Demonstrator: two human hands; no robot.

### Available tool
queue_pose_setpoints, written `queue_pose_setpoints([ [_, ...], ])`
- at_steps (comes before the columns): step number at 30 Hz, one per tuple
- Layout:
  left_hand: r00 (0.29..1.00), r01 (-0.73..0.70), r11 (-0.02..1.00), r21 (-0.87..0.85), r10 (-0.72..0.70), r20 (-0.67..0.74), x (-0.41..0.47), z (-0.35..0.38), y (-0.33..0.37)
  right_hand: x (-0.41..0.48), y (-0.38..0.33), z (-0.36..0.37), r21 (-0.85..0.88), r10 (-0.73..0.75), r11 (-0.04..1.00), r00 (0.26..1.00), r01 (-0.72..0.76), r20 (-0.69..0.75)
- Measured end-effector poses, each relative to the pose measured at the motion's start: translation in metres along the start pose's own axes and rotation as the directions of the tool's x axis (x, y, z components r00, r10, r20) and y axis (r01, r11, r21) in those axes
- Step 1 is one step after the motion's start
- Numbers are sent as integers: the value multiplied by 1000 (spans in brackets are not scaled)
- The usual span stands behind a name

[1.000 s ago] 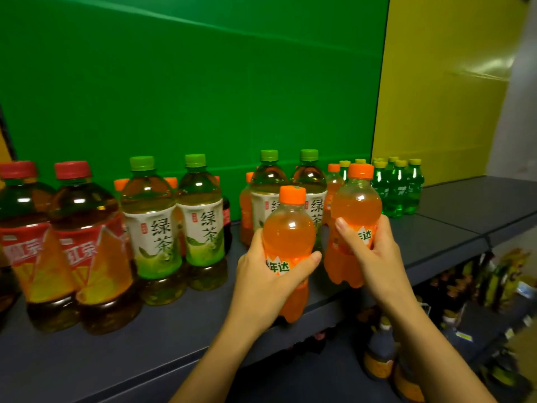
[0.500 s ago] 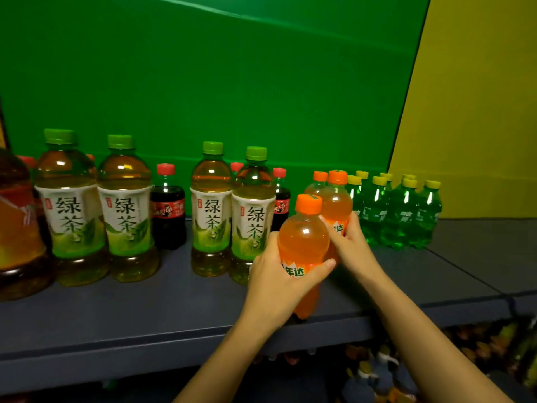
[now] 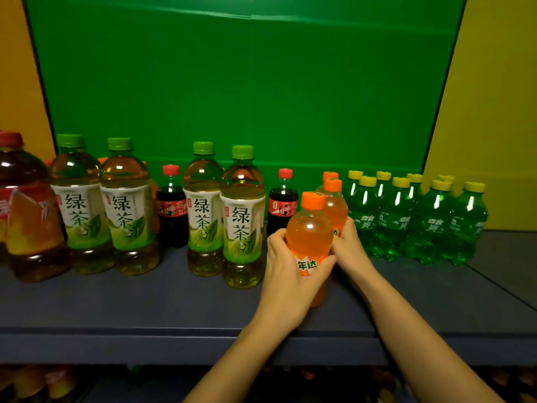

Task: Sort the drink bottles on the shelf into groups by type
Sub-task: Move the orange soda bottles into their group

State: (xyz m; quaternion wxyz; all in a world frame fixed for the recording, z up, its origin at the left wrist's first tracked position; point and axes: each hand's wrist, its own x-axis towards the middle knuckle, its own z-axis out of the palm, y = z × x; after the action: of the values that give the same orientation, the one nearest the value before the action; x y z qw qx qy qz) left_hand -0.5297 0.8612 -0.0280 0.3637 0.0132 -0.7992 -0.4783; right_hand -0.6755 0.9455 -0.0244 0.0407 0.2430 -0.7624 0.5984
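dark shelf (image 3: 145,309), an orange soda bottle (image 3: 309,234) in each hand

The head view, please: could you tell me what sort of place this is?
Likely a staged shop shelf stocked with green tea bottles, cola bottles and green soda bottles, backed by a green screen.

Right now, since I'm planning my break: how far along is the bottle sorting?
Done: the green soda bottles stand clustered at the right. In hand: the left hand grips one orange soda bottle, the right hand a second orange bottle, next to that cluster. Left: two cola bottles stand apart, split by a pair of green tea bottles.
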Motion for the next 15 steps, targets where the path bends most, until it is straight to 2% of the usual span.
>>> queue_pose_setpoints([
  [2,1000,-10,995,97,11,-3,3,3,-1,5,10,-3,58,6,998,1000,-7,16],
  [5,1000,-17,985,170,20,-17,6,9,1,-15,-19,-4,161,0,987,1000,3,-21],
  [9,999,-40,980,193,43,-12,9,15,2,-40,-38,-12,198,-103,971,984,132,-148],
  [12,997,-72,978,196,76,-12,7,15,3,-55,-48,-15,94,-216,966,954,240,-209],
  [15,989,-128,963,236,143,-44,-4,4,3,-67,-65,-16,4,-360,927,892,375,-273],
])
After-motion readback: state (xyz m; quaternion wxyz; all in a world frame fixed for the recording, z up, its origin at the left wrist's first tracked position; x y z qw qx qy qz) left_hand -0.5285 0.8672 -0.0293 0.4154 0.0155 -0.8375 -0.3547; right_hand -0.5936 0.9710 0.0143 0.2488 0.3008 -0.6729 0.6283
